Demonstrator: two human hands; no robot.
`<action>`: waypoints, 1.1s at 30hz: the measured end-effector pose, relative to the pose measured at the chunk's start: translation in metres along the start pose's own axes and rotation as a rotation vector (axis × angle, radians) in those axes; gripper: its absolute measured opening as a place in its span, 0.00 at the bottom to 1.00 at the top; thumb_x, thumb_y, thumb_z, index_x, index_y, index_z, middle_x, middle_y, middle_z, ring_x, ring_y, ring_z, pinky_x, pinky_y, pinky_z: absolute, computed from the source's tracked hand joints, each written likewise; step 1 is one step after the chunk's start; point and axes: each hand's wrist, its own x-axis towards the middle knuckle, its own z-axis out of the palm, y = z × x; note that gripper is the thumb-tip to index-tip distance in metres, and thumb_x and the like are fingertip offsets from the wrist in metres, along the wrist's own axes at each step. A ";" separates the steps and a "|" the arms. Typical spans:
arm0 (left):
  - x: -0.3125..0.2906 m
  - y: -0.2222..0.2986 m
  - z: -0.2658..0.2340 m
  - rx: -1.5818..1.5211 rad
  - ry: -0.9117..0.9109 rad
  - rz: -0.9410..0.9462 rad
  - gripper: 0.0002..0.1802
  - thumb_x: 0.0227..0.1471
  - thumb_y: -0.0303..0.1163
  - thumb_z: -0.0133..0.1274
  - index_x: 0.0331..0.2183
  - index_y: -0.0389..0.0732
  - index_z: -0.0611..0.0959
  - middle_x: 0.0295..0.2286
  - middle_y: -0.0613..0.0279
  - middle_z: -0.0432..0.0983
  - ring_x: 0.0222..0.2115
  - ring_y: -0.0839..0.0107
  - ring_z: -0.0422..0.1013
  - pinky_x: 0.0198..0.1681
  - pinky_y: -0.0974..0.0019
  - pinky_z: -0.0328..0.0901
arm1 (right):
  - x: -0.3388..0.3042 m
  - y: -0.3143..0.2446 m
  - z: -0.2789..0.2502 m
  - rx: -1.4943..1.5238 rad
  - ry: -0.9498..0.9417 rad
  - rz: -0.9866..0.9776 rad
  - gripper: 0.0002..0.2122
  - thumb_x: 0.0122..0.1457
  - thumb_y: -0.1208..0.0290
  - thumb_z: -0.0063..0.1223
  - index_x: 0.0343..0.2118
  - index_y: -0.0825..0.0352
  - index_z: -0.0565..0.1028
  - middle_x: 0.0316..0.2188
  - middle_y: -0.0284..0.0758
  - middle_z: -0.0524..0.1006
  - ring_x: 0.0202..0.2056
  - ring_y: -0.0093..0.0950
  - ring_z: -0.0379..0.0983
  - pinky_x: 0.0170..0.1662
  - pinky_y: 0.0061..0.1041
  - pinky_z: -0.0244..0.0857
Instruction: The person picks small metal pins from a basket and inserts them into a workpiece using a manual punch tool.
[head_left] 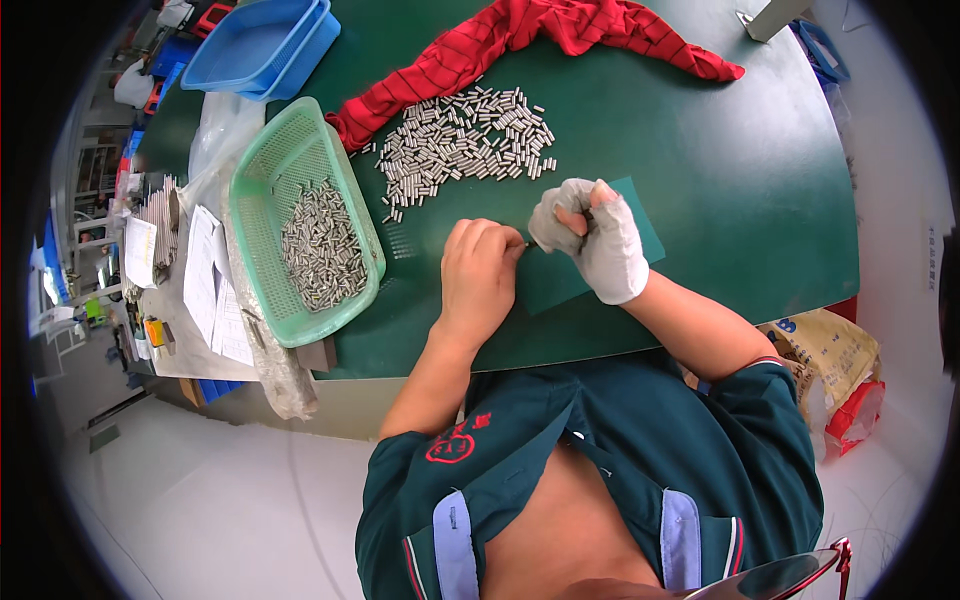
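Observation:
My bare left hand [478,275] is over the front part of the green table, its fingers curled into a pinch. Facing it, my right hand [603,243] wears a pale glove that leaves some fingertips bare, and its fingers are closed too. A tiny dark end shows in the narrow gap between the hands; what either one grips is mostly hidden. Under my right hand lies a flat green sheet [648,225]. Past my left hand a loose pile of short silver metal pins [460,145] is spread on the table. More such pins [325,250] fill part of a light green basket [250,215].
A crumpled red cloth [430,80] curves behind the pile. Blue plastic trays [258,50] stand at the far left. Papers [205,275] and a plastic-wrapped bundle lie left of the basket. A metal bracket [772,18] stands at the far right; a printed sack [825,350] sits beside the table.

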 end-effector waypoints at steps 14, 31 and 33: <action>-0.008 -0.007 -0.030 -0.737 0.255 -0.033 0.05 0.53 0.23 0.55 0.31 0.36 0.75 0.30 0.62 0.68 0.31 0.73 0.63 0.35 0.73 0.59 | -0.011 0.004 0.006 -0.165 -0.106 -0.066 0.29 0.61 0.37 0.38 0.18 0.61 0.56 0.15 0.28 0.56 0.21 0.24 0.52 0.28 0.25 0.51; -0.007 -0.033 -0.104 0.529 0.666 -0.263 0.08 0.47 0.20 0.55 0.33 0.38 0.78 0.31 0.57 0.73 0.35 0.56 0.68 0.40 0.57 0.63 | -0.010 0.007 0.008 -0.137 -0.124 -0.094 0.28 0.61 0.38 0.38 0.18 0.61 0.56 0.14 0.27 0.54 0.20 0.23 0.51 0.28 0.24 0.49; 0.007 -0.020 -0.090 0.427 0.578 -0.132 0.08 0.46 0.20 0.56 0.33 0.39 0.79 0.31 0.58 0.73 0.35 0.57 0.68 0.40 0.57 0.63 | -0.009 0.007 0.007 -0.143 -0.124 -0.094 0.28 0.61 0.38 0.38 0.18 0.61 0.56 0.14 0.27 0.54 0.20 0.23 0.51 0.27 0.24 0.49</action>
